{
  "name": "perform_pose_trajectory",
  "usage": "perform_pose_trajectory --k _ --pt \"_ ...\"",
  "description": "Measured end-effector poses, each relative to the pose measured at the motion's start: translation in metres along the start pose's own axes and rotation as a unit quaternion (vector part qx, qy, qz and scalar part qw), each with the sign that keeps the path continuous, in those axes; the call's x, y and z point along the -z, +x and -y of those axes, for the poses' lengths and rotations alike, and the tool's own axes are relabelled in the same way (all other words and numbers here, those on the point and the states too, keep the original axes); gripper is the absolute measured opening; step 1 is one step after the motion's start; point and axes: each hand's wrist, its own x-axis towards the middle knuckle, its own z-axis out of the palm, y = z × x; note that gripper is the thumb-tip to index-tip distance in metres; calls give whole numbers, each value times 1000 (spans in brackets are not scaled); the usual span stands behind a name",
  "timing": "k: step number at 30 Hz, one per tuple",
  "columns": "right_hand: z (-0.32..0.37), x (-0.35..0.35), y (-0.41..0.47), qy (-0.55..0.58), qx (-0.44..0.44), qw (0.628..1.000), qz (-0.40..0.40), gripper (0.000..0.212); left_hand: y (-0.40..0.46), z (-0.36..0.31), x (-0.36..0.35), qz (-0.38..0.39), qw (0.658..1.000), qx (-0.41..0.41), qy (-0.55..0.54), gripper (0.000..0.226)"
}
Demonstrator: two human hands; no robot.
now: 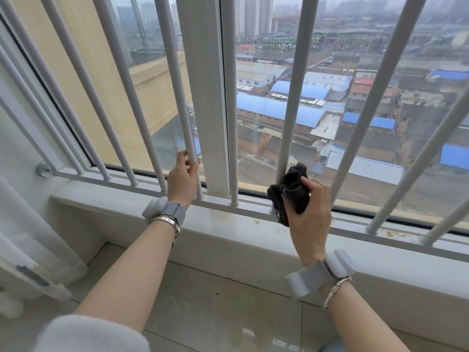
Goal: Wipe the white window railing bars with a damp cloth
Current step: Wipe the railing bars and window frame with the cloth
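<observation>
My left hand (183, 177) curled round lower end of white bar (175, 80), just left of thick window frame post (203, 92). My right hand (308, 214) grips bunched dark cloth (291, 190), fingers wrapped over it, thumb on top. Cloth pressed against foot of another bar (295, 85), right of post, just above bottom rail (253, 208). Stained sill (228, 224) below rail. Grey bands on both wrists. Rooftops beyond glass.
</observation>
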Motion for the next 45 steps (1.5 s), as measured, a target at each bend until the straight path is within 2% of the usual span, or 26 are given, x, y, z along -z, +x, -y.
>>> perform_pose_trajectory --k 3,6,8,10,13,15,17,19,21,24,27,30,32,36,38,41,45 --pt "14 -18 18 29 -59 997 37 49 -1 0 0 -2 1000 3 -9 27" --pt "9 -41 22 -52 -98 993 45 51 0 2 -2 -2 1000 7 -16 28" --pt "-3 -51 13 -93 -104 989 37 50 -1 3 -4 -9 1000 10 -19 29" --pt "-20 -54 -4 -118 -97 986 64 50 -2 5 -7 -20 1000 10 -21 30" --pt "-38 -53 -23 -148 -26 984 94 47 -7 10 -12 -24 1000 17 0 34" --pt "-43 -46 -19 -141 3 983 116 37 -20 15 -19 -8 999 33 7 40" --pt "-55 -37 -15 -192 59 970 136 29 -37 19 -27 4 999 42 6 49" --pt "-68 -27 -15 -280 164 934 150 29 -52 22 -33 -7 999 48 7 51" --pt "-80 -12 -18 -342 241 892 171 25 -63 21 -38 -19 999 34 -6 43" --pt "-84 -1 -28 -409 248 859 182 40 -73 11 -43 -7 1000 -3 -5 33" --pt "-72 -14 -33 -423 187 863 204 43 -73 -3 -48 24 999 -40 -10 25" --pt "-53 -31 -36 -386 130 880 244 43 -72 -12 -58 26 998 -58 -15 19" --pt "-60 -28 -35 -364 140 889 239 42 -74 -16 -64 12 998 -47 -30 17" --pt "-88 1 -30 -345 235 884 209 37 -73 -19 -65 -7 995 11 -99 21" --pt "-91 6 -31 -338 230 889 204 43 -68 -23 -62 3 993 14 -121 27" --pt "-82 -1 -34 -338 207 900 183 37 -56 -26 -60 47 993 -4 -104 31" --pt "-72 -12 -29 -331 173 900 227 46 -46 -20 -61 51 997 -40 -40 28"
